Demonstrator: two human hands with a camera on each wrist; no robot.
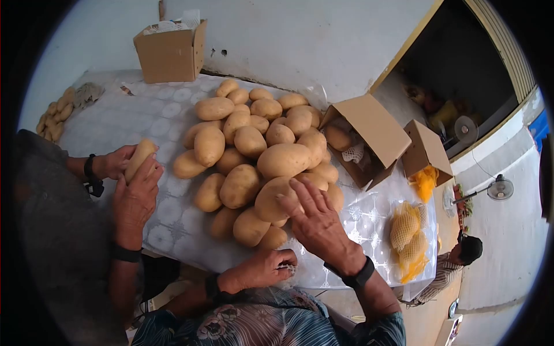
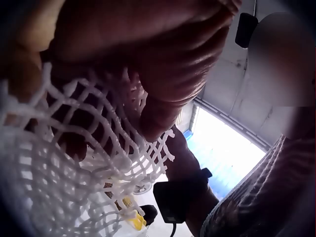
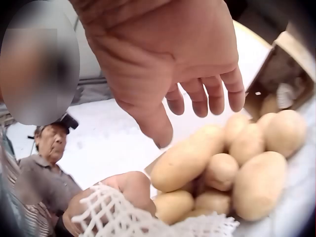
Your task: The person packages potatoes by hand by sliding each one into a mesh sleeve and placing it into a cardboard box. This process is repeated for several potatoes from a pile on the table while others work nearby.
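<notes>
My left hand (image 1: 258, 270) grips a white foam net sleeve (image 1: 285, 271) at the table's near edge. Its open mesh (image 2: 94, 128) spreads below the fingers in the left wrist view. Spread over the front right of the potato heap is my right hand (image 1: 320, 228), its fingers extended and holding nothing. Those fingertips overlap a large potato (image 1: 270, 199) in the head view. From the right wrist, the palm (image 3: 168, 54) hangs above the heap, with a long potato (image 3: 185, 160) under the thumb.
At left, another person's hands (image 1: 135, 193) hold a potato (image 1: 139, 158). A tipped cardboard box (image 1: 375, 130) borders the heap's right side, with a smaller box (image 1: 424, 150) beyond. Yellow-netted potatoes (image 1: 407, 233) lie near the right edge. Another box (image 1: 167, 55) stands at the back.
</notes>
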